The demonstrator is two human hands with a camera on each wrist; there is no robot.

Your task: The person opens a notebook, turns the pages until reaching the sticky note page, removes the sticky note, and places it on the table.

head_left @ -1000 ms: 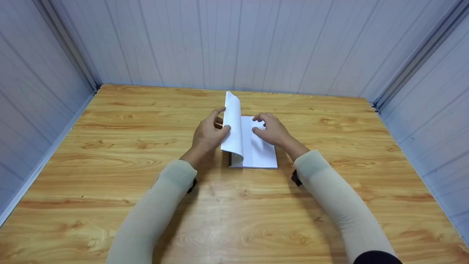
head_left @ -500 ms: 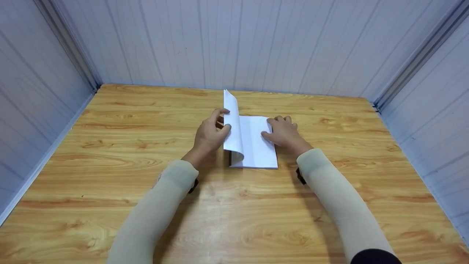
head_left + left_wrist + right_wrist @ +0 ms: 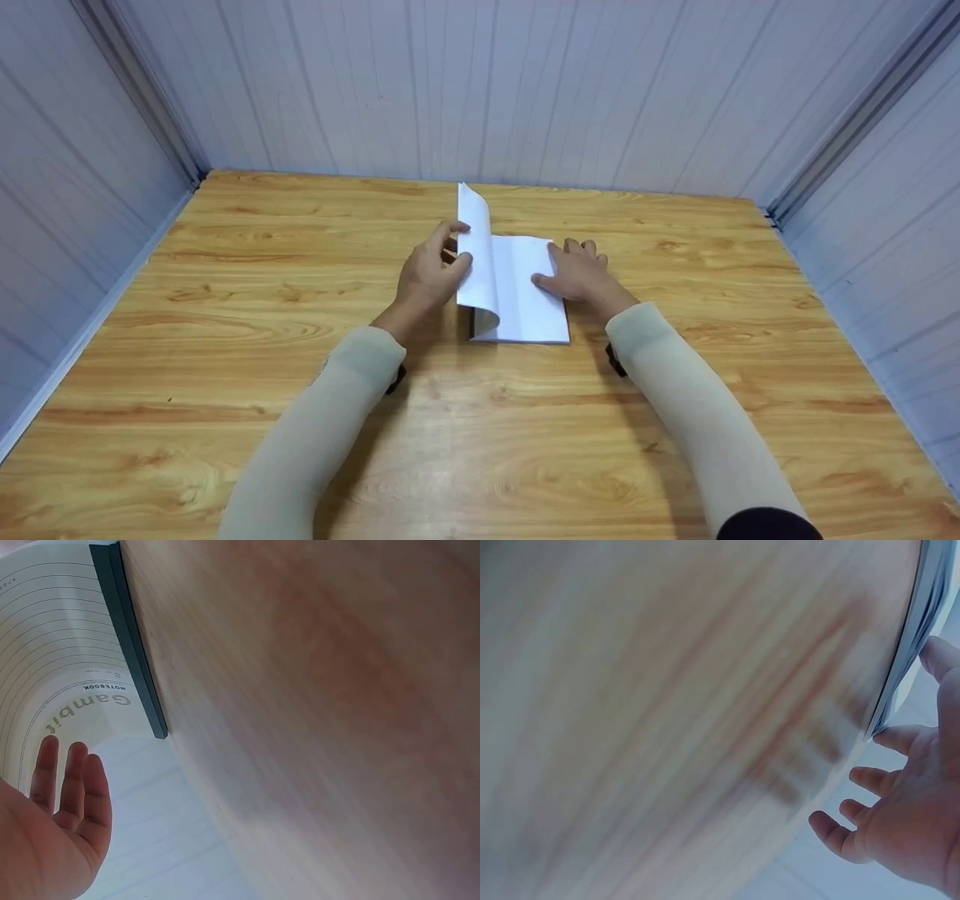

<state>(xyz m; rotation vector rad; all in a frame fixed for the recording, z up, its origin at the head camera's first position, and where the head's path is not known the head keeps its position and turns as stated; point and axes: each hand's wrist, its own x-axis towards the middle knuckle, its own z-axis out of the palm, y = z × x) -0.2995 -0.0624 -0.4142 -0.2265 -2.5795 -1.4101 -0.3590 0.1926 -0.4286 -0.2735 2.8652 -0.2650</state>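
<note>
The notebook (image 3: 534, 319) pointed lengthwise away, spine (image 3: 130, 641) left. The left hand's (image 3: 429, 275) fingers pinched raised pages (image 3: 475, 259) — the right hand's (image 3: 582, 274) spread apart, touching its edge.

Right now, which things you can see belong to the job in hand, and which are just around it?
Part of the job:
- notebook, open
- left hand, holding its lifted pages
- right hand, at its right edge

Just around:
- wooden table
- panelled walls
- dark rounded thing at the bottom, unclear what
</note>
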